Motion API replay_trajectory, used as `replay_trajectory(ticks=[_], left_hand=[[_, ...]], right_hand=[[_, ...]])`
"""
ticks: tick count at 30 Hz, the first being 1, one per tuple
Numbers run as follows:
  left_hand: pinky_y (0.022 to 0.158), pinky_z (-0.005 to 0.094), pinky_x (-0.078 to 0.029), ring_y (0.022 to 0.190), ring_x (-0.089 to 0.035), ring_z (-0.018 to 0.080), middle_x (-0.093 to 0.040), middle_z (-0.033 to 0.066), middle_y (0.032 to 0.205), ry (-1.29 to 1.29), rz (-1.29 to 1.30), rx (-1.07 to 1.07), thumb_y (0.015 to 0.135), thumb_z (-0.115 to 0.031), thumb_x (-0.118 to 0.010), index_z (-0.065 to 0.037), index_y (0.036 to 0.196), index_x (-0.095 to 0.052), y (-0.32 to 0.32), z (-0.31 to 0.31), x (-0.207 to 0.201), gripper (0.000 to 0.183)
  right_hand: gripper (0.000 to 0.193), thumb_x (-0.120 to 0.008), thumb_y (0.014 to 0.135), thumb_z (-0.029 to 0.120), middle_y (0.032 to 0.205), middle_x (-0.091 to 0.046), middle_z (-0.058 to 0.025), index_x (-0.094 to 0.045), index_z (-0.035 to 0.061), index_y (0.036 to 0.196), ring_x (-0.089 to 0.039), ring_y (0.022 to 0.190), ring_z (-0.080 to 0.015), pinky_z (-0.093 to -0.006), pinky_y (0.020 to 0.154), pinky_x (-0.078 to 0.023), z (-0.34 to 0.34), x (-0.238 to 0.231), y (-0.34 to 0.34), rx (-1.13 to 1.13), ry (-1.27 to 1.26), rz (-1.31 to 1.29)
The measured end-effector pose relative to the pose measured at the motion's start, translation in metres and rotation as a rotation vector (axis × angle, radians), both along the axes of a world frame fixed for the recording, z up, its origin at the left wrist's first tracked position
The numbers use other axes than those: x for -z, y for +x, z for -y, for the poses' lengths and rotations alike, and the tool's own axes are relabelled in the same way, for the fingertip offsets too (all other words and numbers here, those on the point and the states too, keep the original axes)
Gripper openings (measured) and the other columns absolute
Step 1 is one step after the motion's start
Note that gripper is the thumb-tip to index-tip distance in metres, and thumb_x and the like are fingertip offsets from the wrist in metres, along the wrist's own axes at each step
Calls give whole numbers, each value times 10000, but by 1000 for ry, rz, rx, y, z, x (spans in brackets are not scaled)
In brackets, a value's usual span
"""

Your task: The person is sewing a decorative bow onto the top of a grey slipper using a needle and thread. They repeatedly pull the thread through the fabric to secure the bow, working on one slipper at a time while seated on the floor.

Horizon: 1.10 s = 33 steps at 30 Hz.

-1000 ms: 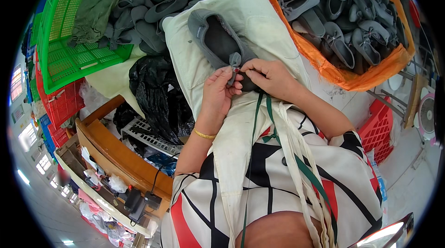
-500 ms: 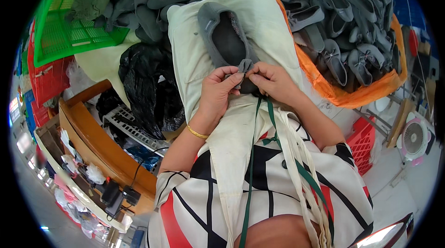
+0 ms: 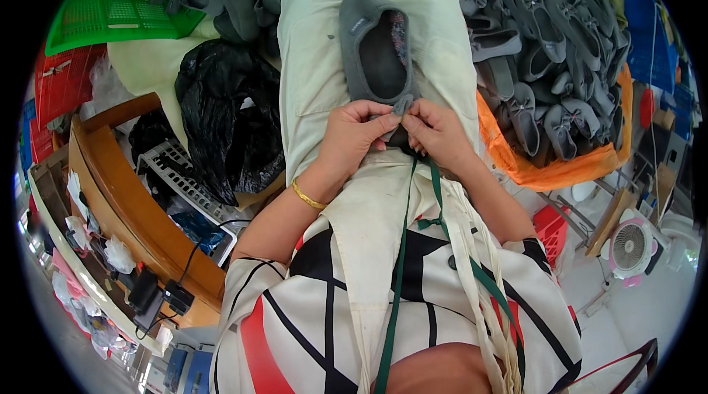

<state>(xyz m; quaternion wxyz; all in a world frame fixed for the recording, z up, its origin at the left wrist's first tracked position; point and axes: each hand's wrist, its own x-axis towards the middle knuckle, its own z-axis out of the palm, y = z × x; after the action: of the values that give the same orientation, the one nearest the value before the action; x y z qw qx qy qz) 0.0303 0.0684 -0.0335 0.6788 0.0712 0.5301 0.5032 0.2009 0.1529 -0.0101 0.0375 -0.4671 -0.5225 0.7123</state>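
Observation:
A grey slip-on shoe [image 3: 356,62] lies on the pale cloth [image 3: 313,77] over my lap, its heel away from me and its toe toward me. At the toe end of its opening is a small grey bow [image 3: 403,104]. My left hand [image 3: 361,128] pinches the bow from the left between thumb and fingers. From the right, the thumb and fingertips of my right hand [image 3: 434,128] close on the same bow. The fingertips nearly meet, and they cover part of the bow and the shoe's toe.
Many grey shoes with bows fill an orange bag [image 3: 549,165] at the right. More grey shoes lie piled beyond my lap, beside a green basket [image 3: 110,18]. A black plastic bag [image 3: 221,114] and a wooden drawer [image 3: 140,210] are at the left; a fan [image 3: 632,246] stands at the right.
The shoe has shifted slightly to the right in view and turned a little more upright. Both hands keep their pinch at the bow, and the surroundings shift with the camera.

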Motion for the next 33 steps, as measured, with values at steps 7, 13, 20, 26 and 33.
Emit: replay_trajectory(ticks=[7, 13, 20, 26, 33], left_hand=[[555, 204, -479, 647, -572, 65, -675, 24, 842, 49, 10, -39, 867, -88, -757, -22, 1000, -704, 2, 2, -2, 158], [559, 211, -480, 673, -585, 75, -680, 31, 850, 62, 11, -56, 871, -69, -747, -26, 992, -706, 0, 2, -2, 135], [538, 214, -481, 655, -598, 82, -686, 37, 851, 0, 23, 22, 851, -91, -769, -15, 977, -705, -6, 0, -3, 160], [523, 199, -492, 617, -584, 68, -676, 35, 809, 10, 35, 71, 842, -108, -777, 12, 941, -698, -9, -2, 1, 175], [521, 184, -471, 603, -570, 53, -677, 25, 809, 28, -9, 79, 855, -118, -768, 6, 937, -701, -6, -2, -3, 164]], right_hand=[[97, -562, 990, 97, 880, -574, 65, -612, 31, 1039, -488, 794, -11, -186, 712, -408, 2, 11, 9, 56, -62, -285], [179, -567, 987, 88, 955, -600, 55, -636, 23, 1140, -489, 826, -18, -193, 736, -407, -6, 13, 15, -28, -72, -248], [125, -589, 986, 141, 749, -576, 46, -640, 36, 1031, -507, 640, -25, -194, 571, -405, -12, 7, 12, -45, -127, -119], [150, -614, 971, 172, 714, -578, 33, -600, 46, 1050, -515, 595, -36, -193, 536, -407, -8, 5, 3, -23, -121, -57], [278, -631, 939, 181, 752, -571, 16, -547, 43, 1165, -508, 632, -41, -200, 554, -398, -2, 5, -3, 74, -29, -156]])
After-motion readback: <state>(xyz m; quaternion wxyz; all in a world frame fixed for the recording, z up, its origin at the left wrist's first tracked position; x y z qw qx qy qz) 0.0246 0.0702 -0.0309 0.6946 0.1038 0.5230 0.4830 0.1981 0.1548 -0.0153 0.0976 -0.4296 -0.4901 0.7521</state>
